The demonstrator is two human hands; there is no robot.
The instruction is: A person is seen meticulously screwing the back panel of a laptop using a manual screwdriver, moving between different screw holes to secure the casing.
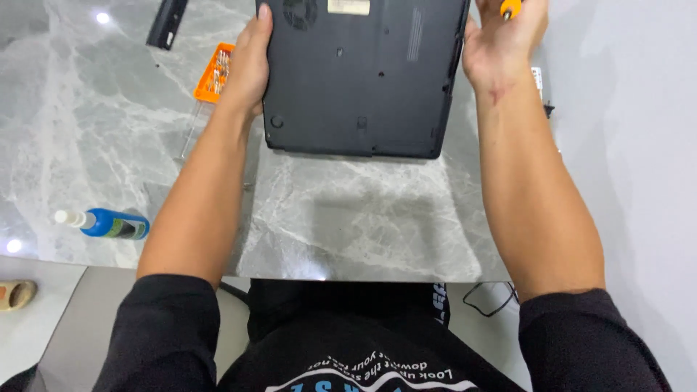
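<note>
Head view: left hand (pixel 247 69) and right hand (pixel 501 47) fingers clasping upturned laptop (pixel 363 72) edges; likely stiff, heavy, best gripped by sides

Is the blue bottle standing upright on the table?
No, the blue bottle lies on its side on the marble table, its white cap pointing left, well apart from the laptop.

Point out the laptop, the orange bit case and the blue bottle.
laptop (pixel 359 80), head view, middle of its black underside.
orange bit case (pixel 214 72), head view, centre of the tray.
blue bottle (pixel 116 224), head view, on its blue body.
</note>
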